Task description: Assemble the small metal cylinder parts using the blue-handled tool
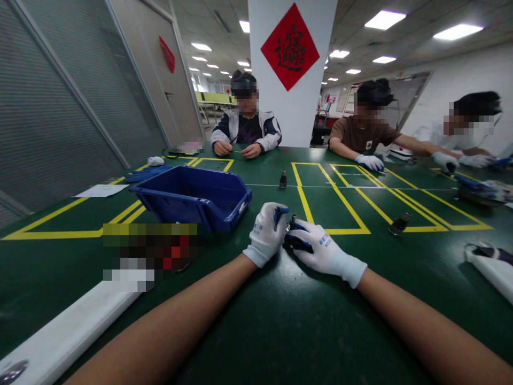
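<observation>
In the middle of the green table, my two hands come together, both in white work gloves with blue palms. My right hand (318,243) is closed round a small dark part with a metal tip (294,220), mostly hidden by the fingers. Beside it my left hand (267,232) is curled shut, fingertips towards that part; what it grips, if anything, is hidden. A small black tapered part with a narrow metal end (283,179) stands upright beyond my hands. Another dark tapered part (399,224) lies tilted to the right.
A blue plastic bin (182,200) stands left of my hands, with small dark pieces inside. Yellow tape (348,231) marks rectangles on the table. White bars (76,326) extend in from both sides. A paper sheet (100,191) lies far left. Several people sit across the table.
</observation>
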### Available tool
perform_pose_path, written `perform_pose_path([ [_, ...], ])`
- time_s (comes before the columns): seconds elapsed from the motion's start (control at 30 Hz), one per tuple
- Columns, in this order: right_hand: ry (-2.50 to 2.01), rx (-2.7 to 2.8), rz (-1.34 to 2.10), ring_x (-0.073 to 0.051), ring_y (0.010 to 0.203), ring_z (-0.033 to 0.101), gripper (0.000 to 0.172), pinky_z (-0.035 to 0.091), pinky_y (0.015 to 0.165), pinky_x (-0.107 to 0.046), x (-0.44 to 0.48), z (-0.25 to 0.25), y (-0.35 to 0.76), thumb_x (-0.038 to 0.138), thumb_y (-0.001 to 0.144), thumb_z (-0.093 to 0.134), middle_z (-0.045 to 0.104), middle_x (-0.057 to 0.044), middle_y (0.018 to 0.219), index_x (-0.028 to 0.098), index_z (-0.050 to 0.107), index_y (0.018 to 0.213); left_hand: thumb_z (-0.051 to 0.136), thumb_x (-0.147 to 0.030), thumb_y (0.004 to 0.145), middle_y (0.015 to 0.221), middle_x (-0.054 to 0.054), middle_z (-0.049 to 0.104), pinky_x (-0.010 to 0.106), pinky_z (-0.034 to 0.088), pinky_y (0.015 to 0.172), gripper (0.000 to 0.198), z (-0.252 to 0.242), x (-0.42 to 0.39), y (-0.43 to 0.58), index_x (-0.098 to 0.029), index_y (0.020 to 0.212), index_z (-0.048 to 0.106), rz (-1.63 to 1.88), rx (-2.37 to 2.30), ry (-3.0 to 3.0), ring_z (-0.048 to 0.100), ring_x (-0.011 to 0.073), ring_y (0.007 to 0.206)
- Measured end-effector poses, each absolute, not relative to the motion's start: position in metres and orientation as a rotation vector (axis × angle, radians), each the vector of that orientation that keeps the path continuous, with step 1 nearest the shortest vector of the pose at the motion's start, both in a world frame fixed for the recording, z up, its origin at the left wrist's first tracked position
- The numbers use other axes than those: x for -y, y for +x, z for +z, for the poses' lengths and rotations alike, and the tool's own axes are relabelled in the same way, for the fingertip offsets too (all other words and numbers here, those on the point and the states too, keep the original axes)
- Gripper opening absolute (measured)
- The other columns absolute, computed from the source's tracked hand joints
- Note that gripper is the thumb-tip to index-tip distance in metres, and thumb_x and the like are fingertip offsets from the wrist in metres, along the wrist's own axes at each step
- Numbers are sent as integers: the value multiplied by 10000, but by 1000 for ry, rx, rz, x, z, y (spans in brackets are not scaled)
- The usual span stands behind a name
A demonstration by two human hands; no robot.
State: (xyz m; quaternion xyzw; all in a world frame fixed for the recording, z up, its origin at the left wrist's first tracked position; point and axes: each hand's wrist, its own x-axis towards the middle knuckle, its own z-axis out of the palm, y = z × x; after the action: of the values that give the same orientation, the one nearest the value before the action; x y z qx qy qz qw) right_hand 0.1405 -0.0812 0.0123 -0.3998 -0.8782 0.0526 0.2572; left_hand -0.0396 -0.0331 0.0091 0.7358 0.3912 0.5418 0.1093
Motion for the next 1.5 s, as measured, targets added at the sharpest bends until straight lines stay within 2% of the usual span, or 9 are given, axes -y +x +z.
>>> perform_pose_path([
  [0.1, -1093, 2389, 151, -266, 1261, 398, 453, 362, 1020, -468, 81, 13, 141, 291, 779, 599, 399, -87, 1398, 246, 533, 1225, 494, -285, 857, 1086, 85, 591, 350, 477, 887, 299, 4, 26, -40, -183, 1136, 532, 1388, -1268, 2200, 580, 195, 998],
  [0.27, -1099, 2396, 155, -267, 1258, 401, 416, 365, 1016, -473, 81, 13, 141, 304, 790, 586, 403, -78, 1397, 252, 547, 1201, 386, -374, 911, 1044, 53, 646, 354, 464, 914, 310, -5, 19, -41, -228, 1063, 613, 957, -1289, 2343, 602, 196, 991],
  [0.43, -1117, 2382, 109, -265, 1261, 396, 447, 354, 1017, -468, 81, 12, 141, 305, 787, 586, 408, -79, 1393, 256, 529, 1228, 343, -391, 930, 1181, 62, 608, 367, 412, 997, 370, -9, 15, -41, -218, 1182, 552, 1091, -1341, 2209, 556, 196, 1111],
  [0.63, -1249, 2341, 11, -267, 1225, 425, 431, 379, 964, -448, 81, 14, 139, 347, 812, 558, 451, -79, 1348, 268, 522, 1235, 342, -428, 923, 1343, 141, 470, 411, 361, 1020, 528, -6, 12, -48, -154, 1375, 324, 1289, -1597, 2169, 463, 238, 1220],
  [0.8, -1394, 2241, -91, -279, 1150, 472, 387, 389, 923, -449, 76, 8, 140, 369, 811, 559, 498, -100, 1278, 251, 563, 1179, 461, -543, 825, 1130, 145, 568, 486, 364, 924, 535, 6, 29, -52, -179, 1216, 490, 684, -1676, 2644, 523, 310, 1058],
  [0.97, -1409, 2213, -117, -283, 1152, 464, 385, 385, 925, -451, 73, 6, 143, 373, 807, 565, 492, -106, 1281, 248, 570, 1171, 485, -609, 771, 955, 141, 570, 470, 418, 766, 496, 9, 30, -50, -167, 981, 569, 504, -1908, 2625, 545, 326, 907],
  [1.07, -1345, 2263, -86, -277, 1175, 451, 391, 385, 935, -449, 74, 8, 143, 371, 811, 561, 494, -99, 1279, 254, 562, 1183, 491, -530, 808, 935, 110, 577, 442, 436, 765, 380, 3, 21, -53, -188, 954, 568, 631, -1796, 2603, 560, 292, 891],
  [1.3, -1063, 2440, 43, -250, 1214, 426, 439, 370, 981, -425, 80, 11, 143, 353, 791, 596, 440, -93, 1348, 248, 545, 1214, 515, -327, 860, 1074, 80, 581, 325, 480, 860, 322, -5, 9, -49, -188, 1149, 483, 1514, -1224, 2110, 583, 174, 965],
  [1.5, -948, 2452, 122, -245, 1178, 457, 434, 395, 960, -420, 81, 12, 141, 326, 779, 611, 445, -96, 1341, 245, 549, 1201, 478, -271, 880, 1161, 94, 554, 334, 456, 927, 386, 5, 28, -39, -187, 1256, 462, 1668, -1046, 2026, 553, 185, 1059],
])
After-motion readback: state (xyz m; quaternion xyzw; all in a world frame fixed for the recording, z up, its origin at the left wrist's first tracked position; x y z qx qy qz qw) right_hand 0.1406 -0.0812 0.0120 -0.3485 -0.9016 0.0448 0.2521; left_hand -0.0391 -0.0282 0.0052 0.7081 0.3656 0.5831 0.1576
